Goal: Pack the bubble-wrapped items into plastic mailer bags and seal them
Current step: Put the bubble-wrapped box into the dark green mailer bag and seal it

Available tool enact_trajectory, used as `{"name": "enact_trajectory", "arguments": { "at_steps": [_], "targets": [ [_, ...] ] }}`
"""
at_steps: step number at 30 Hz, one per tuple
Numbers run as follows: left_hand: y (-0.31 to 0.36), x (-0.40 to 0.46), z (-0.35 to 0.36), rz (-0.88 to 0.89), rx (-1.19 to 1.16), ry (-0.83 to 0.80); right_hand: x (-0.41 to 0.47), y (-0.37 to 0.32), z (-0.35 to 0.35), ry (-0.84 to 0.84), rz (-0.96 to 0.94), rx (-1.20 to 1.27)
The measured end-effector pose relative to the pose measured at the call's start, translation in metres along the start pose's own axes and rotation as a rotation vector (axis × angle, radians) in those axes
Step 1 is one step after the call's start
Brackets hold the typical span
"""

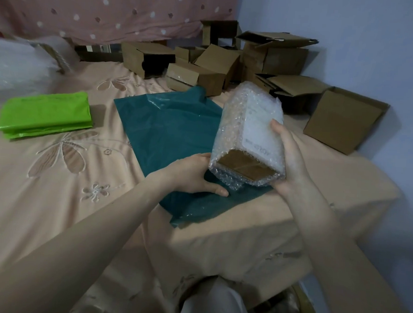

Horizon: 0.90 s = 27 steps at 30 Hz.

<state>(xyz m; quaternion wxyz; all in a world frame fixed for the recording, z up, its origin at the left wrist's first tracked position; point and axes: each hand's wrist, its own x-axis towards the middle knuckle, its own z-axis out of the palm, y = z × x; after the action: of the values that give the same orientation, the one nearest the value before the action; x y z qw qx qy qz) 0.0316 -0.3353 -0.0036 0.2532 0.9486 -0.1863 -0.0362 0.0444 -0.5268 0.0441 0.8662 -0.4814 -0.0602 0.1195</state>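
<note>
A bubble-wrapped cardboard box (248, 132) with a white label is held tilted above a dark teal mailer bag (168, 134) that lies flat on the bed. My right hand (288, 159) grips the box's right side, thumb on the label. My left hand (194, 173) holds the box's lower left corner, with its fingers resting on the teal bag. The box's open brown end faces me.
A stack of bright green mailer bags (46, 114) lies at the left on the peach bedsheet (54, 183). Several empty cardboard boxes (230, 61) crowd the back and right by the wall. Bubble wrap (15, 64) sits at far left.
</note>
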Motion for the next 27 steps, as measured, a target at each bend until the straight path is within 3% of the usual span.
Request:
{"name": "enact_trajectory", "arguments": {
  "at_steps": [9, 14, 19, 24, 27],
  "targets": [
    [-0.001, -0.006, 0.004, -0.073, -0.032, 0.058, -0.015, -0.006, -0.004, -0.032, 0.048, -0.005],
    [0.001, -0.010, 0.004, -0.037, 0.086, 0.016, -0.017, 0.001, -0.007, -0.018, 0.104, -0.020],
    [0.009, -0.013, 0.002, -0.025, 0.135, 0.165, -0.022, 0.007, -0.010, -0.003, 0.147, -0.018],
    [0.016, -0.012, 0.006, -0.081, 0.330, 0.206, -0.024, 0.004, -0.010, 0.005, 0.114, 0.021],
    [0.019, -0.010, 0.001, -0.153, 0.199, 0.279, -0.024, 0.005, -0.010, -0.013, 0.116, 0.010]
  ]
}}
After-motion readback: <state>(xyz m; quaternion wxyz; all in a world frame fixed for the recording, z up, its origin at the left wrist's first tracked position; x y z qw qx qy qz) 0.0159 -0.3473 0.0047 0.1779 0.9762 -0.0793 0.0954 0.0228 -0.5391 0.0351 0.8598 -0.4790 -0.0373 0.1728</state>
